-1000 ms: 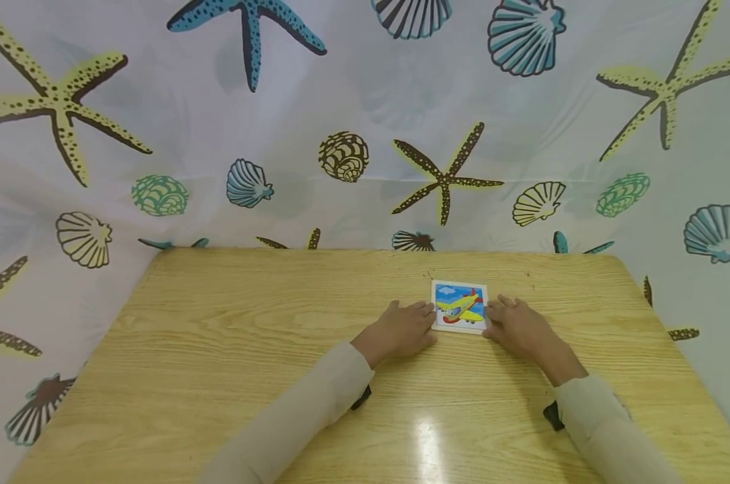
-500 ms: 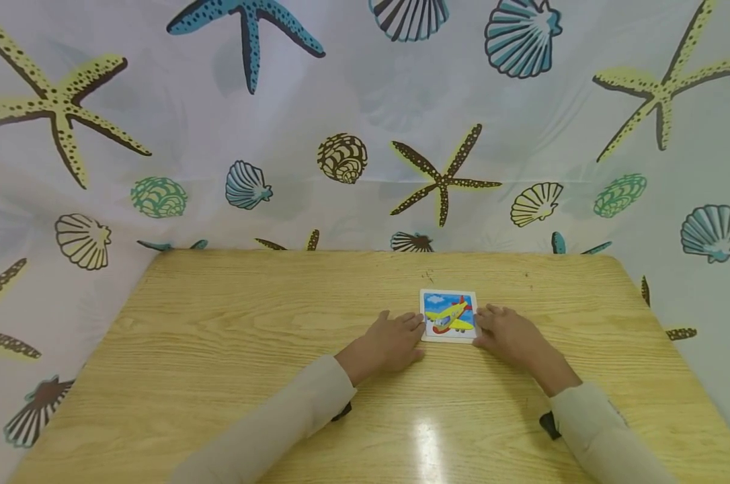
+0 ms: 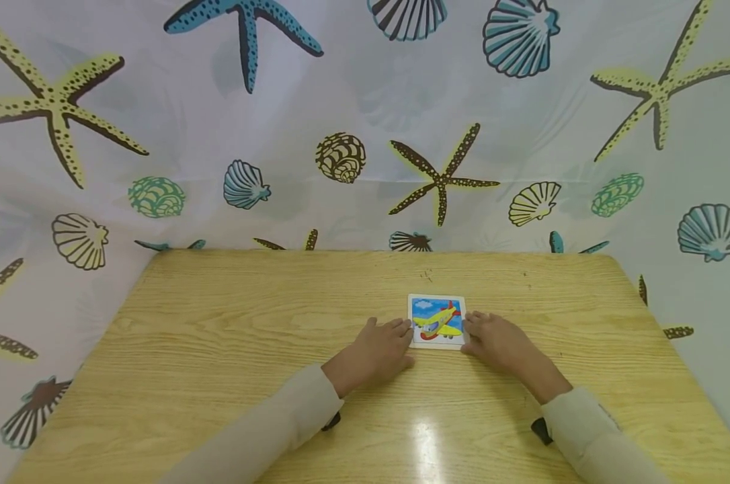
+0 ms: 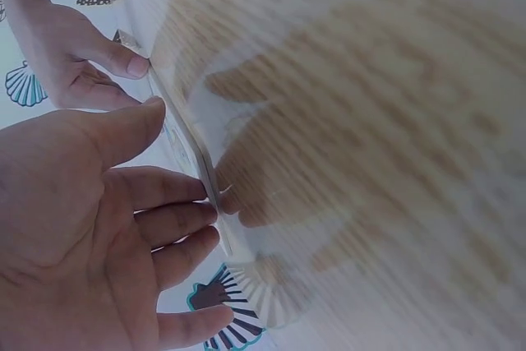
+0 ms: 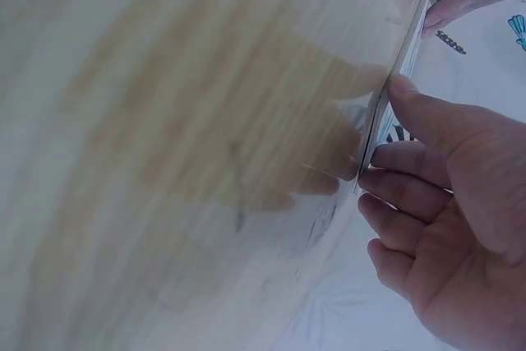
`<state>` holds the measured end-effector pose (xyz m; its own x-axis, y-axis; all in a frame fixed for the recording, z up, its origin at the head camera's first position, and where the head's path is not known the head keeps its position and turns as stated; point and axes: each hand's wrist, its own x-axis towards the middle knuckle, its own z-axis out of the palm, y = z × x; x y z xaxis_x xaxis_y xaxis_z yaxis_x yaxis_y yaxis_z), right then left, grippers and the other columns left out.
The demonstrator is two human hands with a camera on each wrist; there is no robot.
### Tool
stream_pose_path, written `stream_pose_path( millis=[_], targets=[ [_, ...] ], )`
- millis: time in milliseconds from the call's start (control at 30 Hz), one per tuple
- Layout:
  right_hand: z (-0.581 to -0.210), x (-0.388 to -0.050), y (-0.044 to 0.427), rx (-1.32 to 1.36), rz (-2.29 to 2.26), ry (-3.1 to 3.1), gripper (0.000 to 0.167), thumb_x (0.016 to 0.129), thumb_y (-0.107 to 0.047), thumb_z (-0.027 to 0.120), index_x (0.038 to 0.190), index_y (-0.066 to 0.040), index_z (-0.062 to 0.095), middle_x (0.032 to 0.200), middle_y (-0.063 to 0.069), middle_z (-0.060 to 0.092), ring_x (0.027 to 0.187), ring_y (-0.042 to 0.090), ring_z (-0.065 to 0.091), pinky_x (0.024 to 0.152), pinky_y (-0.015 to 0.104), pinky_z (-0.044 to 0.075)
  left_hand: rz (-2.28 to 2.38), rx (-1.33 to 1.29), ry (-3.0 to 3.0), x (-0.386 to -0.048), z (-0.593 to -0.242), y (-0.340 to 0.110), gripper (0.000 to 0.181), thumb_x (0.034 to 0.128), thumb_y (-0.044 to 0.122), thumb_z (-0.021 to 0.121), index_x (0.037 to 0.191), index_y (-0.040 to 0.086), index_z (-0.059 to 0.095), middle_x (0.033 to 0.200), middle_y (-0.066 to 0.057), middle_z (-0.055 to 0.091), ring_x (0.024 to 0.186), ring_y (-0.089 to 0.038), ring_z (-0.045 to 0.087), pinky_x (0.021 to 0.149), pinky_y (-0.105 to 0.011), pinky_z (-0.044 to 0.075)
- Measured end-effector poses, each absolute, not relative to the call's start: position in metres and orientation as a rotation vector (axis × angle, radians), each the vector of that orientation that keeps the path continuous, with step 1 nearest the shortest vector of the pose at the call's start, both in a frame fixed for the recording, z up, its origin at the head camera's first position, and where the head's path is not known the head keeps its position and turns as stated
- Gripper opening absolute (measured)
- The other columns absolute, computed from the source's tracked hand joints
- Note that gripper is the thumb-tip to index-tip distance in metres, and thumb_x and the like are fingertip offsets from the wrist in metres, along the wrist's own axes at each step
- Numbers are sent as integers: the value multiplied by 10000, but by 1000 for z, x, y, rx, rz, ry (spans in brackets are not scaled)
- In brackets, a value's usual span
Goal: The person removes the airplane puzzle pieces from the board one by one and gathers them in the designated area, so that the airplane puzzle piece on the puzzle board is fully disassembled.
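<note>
Flat on the wooden table lies a small rectangular picture board [image 3: 437, 323] with a white border and a yellow and red airplane on blue. My left hand [image 3: 377, 351] touches its left side with extended fingertips. On the opposite side, the fingertips and thumb of my right hand [image 3: 499, 341] rest along the edge. The left wrist view shows the board's thin edge [image 4: 187, 129] against the fingertips of my left hand [image 4: 99, 228]. In the right wrist view, the thumb and fingers of my right hand [image 5: 460, 187] meet the board's edge [image 5: 411, 34], lightly bent, without wrapping round it.
The wooden table [image 3: 250, 302] runs back to a pale cloth [image 3: 292, 134] printed with starfish and shells, which hangs behind and at both sides. Small dark marks [image 3: 425, 275] show on the tabletop behind the board. A glare spot lies nearer the front.
Both hands have slid the picture board to the left and somewhat nearer to me. Their fingertips stay at its two sides throughout.
</note>
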<state>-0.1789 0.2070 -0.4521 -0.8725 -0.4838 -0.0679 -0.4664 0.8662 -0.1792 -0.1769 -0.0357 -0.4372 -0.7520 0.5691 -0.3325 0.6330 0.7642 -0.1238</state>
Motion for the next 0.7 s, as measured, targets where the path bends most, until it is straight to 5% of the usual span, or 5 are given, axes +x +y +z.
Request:
stream_pose_path(
  millis=[700],
  targets=[
    [-445, -170, 179, -702, -159, 2862, 540, 913, -328, 621, 1306, 32, 541, 1380, 181, 524, 1300, 335, 480, 1070, 471, 382, -277, 873, 2684, -159, -433, -53, 615, 977, 500, 415, 1458, 118, 383, 1541, -12, 339, 1424, -171, 322, 1114, -494, 315]
  ],
)
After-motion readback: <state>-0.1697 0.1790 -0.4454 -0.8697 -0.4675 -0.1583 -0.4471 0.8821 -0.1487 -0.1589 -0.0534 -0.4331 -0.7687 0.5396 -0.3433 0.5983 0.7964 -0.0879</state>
